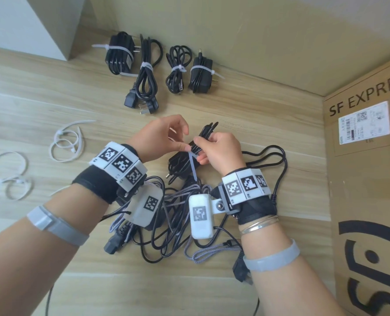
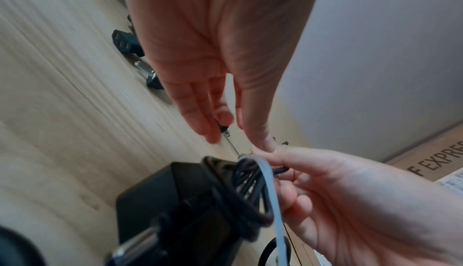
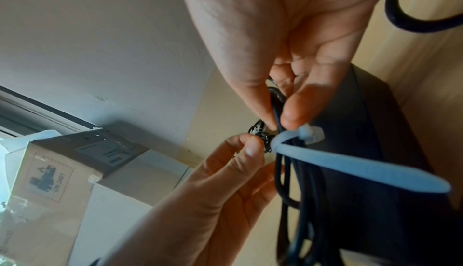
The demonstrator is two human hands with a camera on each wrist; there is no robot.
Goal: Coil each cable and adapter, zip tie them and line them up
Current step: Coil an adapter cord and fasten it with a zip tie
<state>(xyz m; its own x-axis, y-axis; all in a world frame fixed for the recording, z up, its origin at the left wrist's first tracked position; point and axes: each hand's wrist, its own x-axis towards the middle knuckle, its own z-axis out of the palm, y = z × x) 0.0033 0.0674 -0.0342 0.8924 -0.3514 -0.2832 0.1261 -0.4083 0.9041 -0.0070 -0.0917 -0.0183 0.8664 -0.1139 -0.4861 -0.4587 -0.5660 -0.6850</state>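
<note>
- Head view: the right hand [image 1: 221, 151] is clamped on a coiled black cable [image 1: 206, 135] that belongs to a black adapter [image 1: 180, 159], holding the bundle just above the wooden desk [image 1: 52, 92]. A pale zip tie [image 1: 193, 164] is looped round the coil, its loose tail hanging down toward the person.
- The left hand [image 1: 159, 137] is beside it, thumb and forefinger together at the zip tie's loop, the other fingers lightly curled.
- At the far edge of the desk, four tied bundles [image 1: 157, 67] lie side by side in a row, each with a white tie round it.
- Under the wrists lies a tangle of loose cables [image 1: 166, 224], black and grey braided; spare zip ties [image 1: 66, 142] lie well apart on the left, and a cardboard box [image 1: 367, 179] stands on the right.
- Left wrist view: the left hand [image 2: 220, 52] reaches down, fingers mostly straight, thumb tip touching the right hand [image 2: 350, 191], which grips the coil with the zip tie [image 2: 273, 201] draped over it; the adapter [image 2: 160, 195] sits below, blurred.
- Right wrist view: the right hand [image 3: 288, 42] pinches the cable [image 3: 303, 181] at the zip tie [image 3: 350, 165] head, tail pointing toward the camera; the left hand [image 3: 225, 181] has its fingertips pressed together just beside the loop. Whether they grip the tie itself I cannot tell here.
</note>
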